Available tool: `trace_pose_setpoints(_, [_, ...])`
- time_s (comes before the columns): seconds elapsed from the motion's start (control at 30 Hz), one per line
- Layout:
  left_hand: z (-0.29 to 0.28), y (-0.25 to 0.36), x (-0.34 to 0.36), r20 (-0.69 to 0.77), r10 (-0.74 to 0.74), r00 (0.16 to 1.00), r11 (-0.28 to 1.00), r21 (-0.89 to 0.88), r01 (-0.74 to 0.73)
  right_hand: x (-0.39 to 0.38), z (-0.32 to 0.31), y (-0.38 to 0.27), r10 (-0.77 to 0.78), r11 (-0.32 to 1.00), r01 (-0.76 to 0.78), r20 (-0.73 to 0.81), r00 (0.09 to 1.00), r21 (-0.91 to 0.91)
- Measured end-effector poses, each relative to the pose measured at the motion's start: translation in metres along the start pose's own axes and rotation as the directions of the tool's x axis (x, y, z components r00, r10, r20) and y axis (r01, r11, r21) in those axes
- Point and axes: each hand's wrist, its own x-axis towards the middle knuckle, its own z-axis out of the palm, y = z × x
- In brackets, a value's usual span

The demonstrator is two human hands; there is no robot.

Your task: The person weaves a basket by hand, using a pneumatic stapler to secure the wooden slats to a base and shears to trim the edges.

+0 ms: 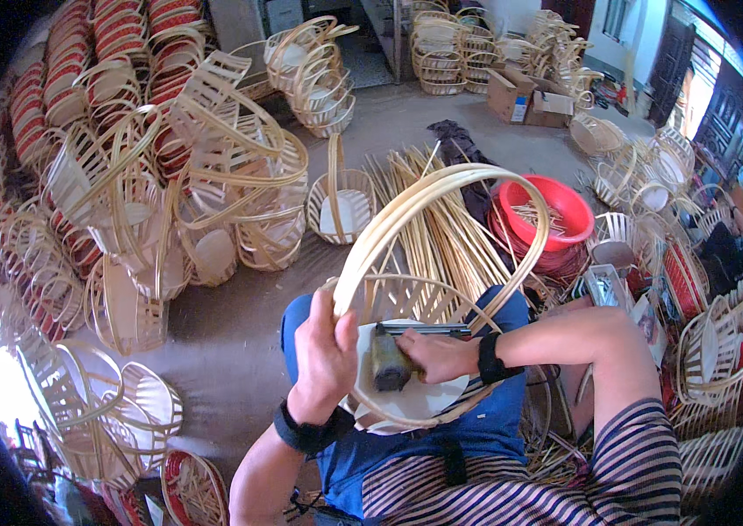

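Observation:
A woven bamboo basket (412, 408) with a tall arched handle (428, 186) rests on my lap, its pale flat bottom facing up. My left hand (322, 358) is closed around the lower left end of the handle, by the rim. Inside the basket, my right hand (444, 357) grips a staple gun (391, 359) with a worn olive-brown head and a thin dark metal bar along its far side. The tool's head lies over the basket's bottom; its tip, and whether it touches the slats, I cannot make out.
Stacked baskets (240, 175) crowd the left side. Ahead lies a bundle of bamboo strips (446, 237), beside a red basin (555, 215) of short pieces. Cardboard boxes (511, 96) stand farther back. More baskets (713, 351) and a small metal box (606, 285) sit at my right.

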Motion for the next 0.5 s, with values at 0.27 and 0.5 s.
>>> trace_pose_setpoints(0.27, [0.018, 0.005, 0.015, 0.043, 0.025, 0.999, 0.997, 0.069, -0.028, -0.051, -0.079, -0.041, 0.248, 0.958, -0.207, -0.217, 0.944, 0.196])
trace_pose_setpoints(0.5, [0.027, 0.006, 0.024, 0.032, 0.051, 0.998, 0.989, 0.134, -0.055, -0.101, -0.091, -0.087, -0.158, 0.926, -0.051, -0.507, 0.847, -0.374])
